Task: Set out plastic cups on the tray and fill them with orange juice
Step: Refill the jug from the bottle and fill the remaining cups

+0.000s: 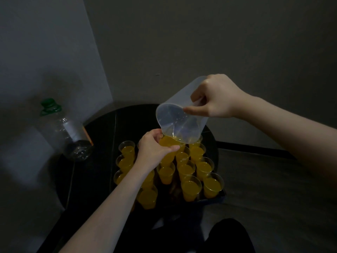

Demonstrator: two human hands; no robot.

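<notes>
Nearest the camera, dark trouser legs (228, 238) at the btm edge. Just beyond, a dark tray (221, 195) on a round black table (102, 125), packed w/ clear plastic cups of orange juice (190, 187) in rows, standing upright and close together. Left hand (155, 150) is above the tray's middle, fingers curled round a lifted cup (168, 143), already full of juice. Right hand (215, 96) is higher and further back, gripping the handle of a clear plastic jug (180, 115), tipped steeply w/ its spout over the held cup; only a little juice shows at the lip. Far left on the table, an empty clear bottle (71, 136) w/ green cap. Grey walls (182, 42) behind.
</notes>
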